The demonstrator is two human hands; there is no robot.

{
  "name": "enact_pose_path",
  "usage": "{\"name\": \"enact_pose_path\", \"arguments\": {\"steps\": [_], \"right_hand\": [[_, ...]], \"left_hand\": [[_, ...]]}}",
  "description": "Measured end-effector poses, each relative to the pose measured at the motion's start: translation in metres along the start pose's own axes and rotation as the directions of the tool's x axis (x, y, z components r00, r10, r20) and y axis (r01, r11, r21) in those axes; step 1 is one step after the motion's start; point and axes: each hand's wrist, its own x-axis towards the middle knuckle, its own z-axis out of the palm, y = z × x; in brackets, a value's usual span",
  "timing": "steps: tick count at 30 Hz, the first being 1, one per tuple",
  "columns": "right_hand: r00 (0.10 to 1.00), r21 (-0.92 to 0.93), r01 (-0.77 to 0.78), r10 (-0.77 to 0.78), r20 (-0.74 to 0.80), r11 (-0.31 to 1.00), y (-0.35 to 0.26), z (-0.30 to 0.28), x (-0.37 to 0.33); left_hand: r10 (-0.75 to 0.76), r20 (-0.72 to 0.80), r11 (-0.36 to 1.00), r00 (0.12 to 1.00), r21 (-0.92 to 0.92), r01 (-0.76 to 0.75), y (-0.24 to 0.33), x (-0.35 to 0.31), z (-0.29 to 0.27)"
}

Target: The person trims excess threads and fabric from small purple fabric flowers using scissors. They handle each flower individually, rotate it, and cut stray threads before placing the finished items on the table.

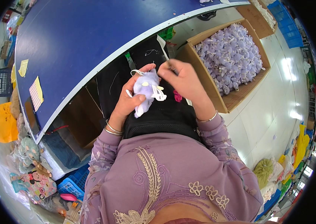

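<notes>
Over my lap, my left hand is closed around a small lavender plush toy. The toy has pale yellow spots, white ribbon-like pieces at its side and a white cord loop near its top. Just right of the toy, my right hand is raised with its fingers pinched together. Something small and dark shows at those fingertips, too blurred to name. A bright pink item lies on the black cloth over my lap, below my right hand.
A blue table with a pale edge spans the front left, bearing yellow paper and a sticker sheet. At right stands an open cardboard box filled with lavender plush pieces. Blue crates and plush toys crowd the lower left.
</notes>
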Motion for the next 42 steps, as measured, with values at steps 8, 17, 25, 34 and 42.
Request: {"name": "enact_pose_path", "arguments": {"steps": [8, 17, 25, 34, 42], "right_hand": [[0.974, 0.115, -0.091, 0.113, -0.195, 0.989, 0.007, -0.031, 0.015], [0.952, -0.197, -0.027, -0.035, -0.305, 0.980, 0.033, -0.048, 0.023], [0.995, -0.066, -0.067, 0.061, -0.085, 0.996, 0.012, -0.049, 0.002], [0.992, 0.074, -0.121, 0.123, -0.022, 0.990, 0.012, -0.019, 0.000], [0.557, -0.281, 0.013, -0.240, -0.795, 0.960, 0.024, -0.155, 0.000]], "left_hand": [[-0.075, 0.019, 0.993, 0.997, -0.090, 0.077, 0.006, -0.001, 0.004], [-0.119, -0.008, 0.979, 0.993, -0.168, 0.116, 0.003, 0.000, 0.001], [-0.218, -0.077, 0.972, 0.973, -0.103, 0.210, -0.005, 0.008, 0.000], [-0.318, -0.121, 0.941, 0.940, -0.160, 0.298, -0.015, 0.009, -0.006], [-0.300, -0.012, 0.856, 0.954, -0.445, 0.264, -0.018, 0.012, -0.011]]}}
